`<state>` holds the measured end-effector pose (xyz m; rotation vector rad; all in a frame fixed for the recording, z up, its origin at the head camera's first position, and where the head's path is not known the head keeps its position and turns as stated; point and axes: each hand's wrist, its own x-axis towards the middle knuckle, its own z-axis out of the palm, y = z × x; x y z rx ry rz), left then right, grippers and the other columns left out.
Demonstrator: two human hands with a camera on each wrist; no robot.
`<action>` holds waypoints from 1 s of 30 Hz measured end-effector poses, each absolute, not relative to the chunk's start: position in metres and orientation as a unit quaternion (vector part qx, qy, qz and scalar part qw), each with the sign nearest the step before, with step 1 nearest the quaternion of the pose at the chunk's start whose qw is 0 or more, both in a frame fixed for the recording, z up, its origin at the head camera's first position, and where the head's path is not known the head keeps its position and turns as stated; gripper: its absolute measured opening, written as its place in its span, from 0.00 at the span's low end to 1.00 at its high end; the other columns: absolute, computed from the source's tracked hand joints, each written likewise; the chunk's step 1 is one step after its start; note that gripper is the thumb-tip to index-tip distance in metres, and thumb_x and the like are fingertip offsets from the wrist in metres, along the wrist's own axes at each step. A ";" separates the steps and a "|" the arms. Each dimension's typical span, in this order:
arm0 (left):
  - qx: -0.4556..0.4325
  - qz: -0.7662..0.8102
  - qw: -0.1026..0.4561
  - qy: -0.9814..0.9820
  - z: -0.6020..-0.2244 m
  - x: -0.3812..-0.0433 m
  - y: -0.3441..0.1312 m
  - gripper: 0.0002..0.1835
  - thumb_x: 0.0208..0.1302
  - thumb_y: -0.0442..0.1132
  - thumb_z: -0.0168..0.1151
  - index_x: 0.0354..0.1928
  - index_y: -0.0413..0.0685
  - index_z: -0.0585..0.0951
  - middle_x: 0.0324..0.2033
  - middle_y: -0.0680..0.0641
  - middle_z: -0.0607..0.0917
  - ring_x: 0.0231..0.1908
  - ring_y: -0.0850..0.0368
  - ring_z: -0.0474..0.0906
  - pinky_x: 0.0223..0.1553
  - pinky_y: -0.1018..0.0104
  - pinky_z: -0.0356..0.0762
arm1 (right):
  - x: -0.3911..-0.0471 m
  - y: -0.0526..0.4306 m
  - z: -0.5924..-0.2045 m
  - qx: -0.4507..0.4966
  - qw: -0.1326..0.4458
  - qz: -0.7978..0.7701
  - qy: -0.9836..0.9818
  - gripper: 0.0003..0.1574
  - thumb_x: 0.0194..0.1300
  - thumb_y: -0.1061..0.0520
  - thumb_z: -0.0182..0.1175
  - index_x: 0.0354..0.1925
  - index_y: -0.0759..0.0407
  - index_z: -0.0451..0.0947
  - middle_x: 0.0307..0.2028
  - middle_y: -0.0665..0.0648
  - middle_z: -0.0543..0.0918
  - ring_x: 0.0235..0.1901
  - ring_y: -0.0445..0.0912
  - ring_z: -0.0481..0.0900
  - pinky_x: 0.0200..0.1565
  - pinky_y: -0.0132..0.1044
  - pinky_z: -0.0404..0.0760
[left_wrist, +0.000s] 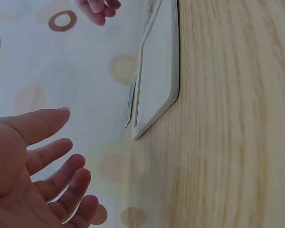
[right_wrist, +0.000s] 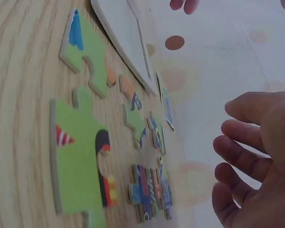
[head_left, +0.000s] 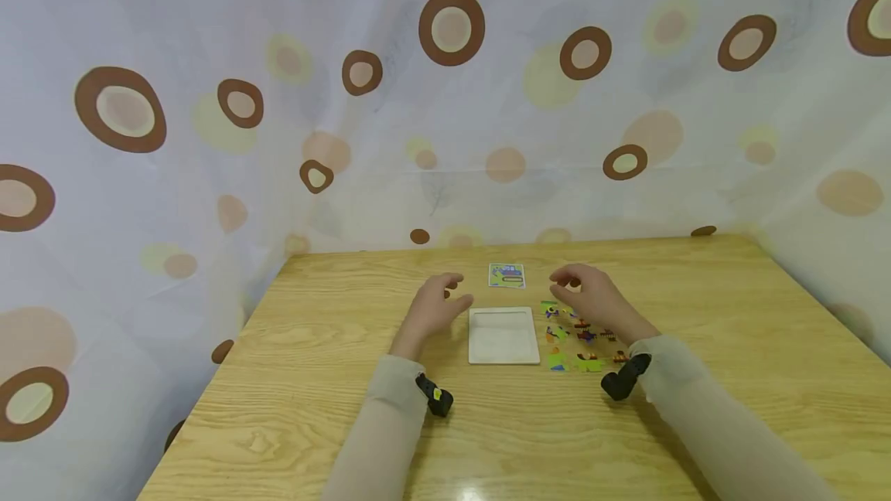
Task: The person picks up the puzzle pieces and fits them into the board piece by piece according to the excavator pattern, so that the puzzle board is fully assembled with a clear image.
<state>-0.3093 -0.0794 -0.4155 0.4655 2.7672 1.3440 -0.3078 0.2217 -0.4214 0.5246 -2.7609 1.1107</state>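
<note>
My left hand [head_left: 433, 309] hovers just left of a white square puzzle tray [head_left: 504, 337], fingers relaxed and holding nothing. Over the far side of the loose jigsaw pieces [head_left: 588, 362] hangs my right hand [head_left: 592, 298], its fingers loosely bent with nothing between them. In the right wrist view, a green piece with a red-striped mark [right_wrist: 78, 156] and a green corner piece with a blue patch [right_wrist: 85, 52] lie apart on the wood. The tray has a raised rim and a bare inside. Behind it lies a small picture card [head_left: 506, 275] in blue and green.
The wooden table [head_left: 292, 408] reaches back to a pale curtain [head_left: 390, 6] patterned with brown circles, which also hangs along the left and right sides. Each sleeve carries a black wrist camera, one on the left [head_left: 435, 396] and one on the right [head_left: 625, 377].
</note>
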 end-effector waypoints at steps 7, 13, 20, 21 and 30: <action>0.154 0.445 0.043 0.881 -0.415 -0.313 -0.082 0.26 0.70 0.42 0.62 0.67 0.42 0.73 0.60 0.38 0.74 0.57 0.41 0.71 0.54 0.48 0.74 | -0.312 0.228 -0.420 0.179 0.024 0.341 -0.923 0.19 0.72 0.56 0.58 0.56 0.66 0.78 0.42 0.58 0.79 0.44 0.54 0.73 0.43 0.49 0.75; 0.144 0.467 0.077 0.869 -0.417 -0.313 -0.083 0.25 0.71 0.41 0.61 0.66 0.40 0.73 0.60 0.36 0.74 0.57 0.41 0.72 0.56 0.48 0.73 | -0.313 0.231 -0.418 0.185 -0.020 0.330 -0.926 0.21 0.72 0.56 0.58 0.57 0.67 0.77 0.46 0.61 0.78 0.41 0.52 0.74 0.38 0.45 0.75; 0.145 0.456 0.110 0.871 -0.422 -0.319 -0.086 0.24 0.68 0.37 0.64 0.65 0.40 0.74 0.58 0.38 0.75 0.57 0.43 0.72 0.58 0.50 0.71 | -0.319 0.229 -0.422 0.193 -0.043 0.316 -0.928 0.23 0.69 0.57 0.61 0.58 0.68 0.77 0.49 0.65 0.77 0.44 0.54 0.75 0.43 0.49 0.77; 0.146 0.454 0.112 0.872 -0.423 -0.319 -0.087 0.24 0.68 0.36 0.64 0.64 0.40 0.75 0.58 0.39 0.76 0.57 0.43 0.72 0.58 0.50 0.71 | -0.319 0.228 -0.423 0.192 -0.045 0.315 -0.928 0.23 0.69 0.58 0.61 0.58 0.68 0.77 0.49 0.65 0.77 0.44 0.54 0.76 0.43 0.49 0.77; 0.170 0.415 0.144 0.882 -0.428 -0.320 -0.089 0.24 0.64 0.35 0.67 0.62 0.41 0.77 0.54 0.43 0.78 0.55 0.48 0.72 0.60 0.52 0.67 | -0.320 0.224 -0.427 0.183 -0.075 0.325 -0.925 0.26 0.64 0.59 0.63 0.58 0.69 0.77 0.50 0.65 0.76 0.45 0.55 0.74 0.44 0.50 0.77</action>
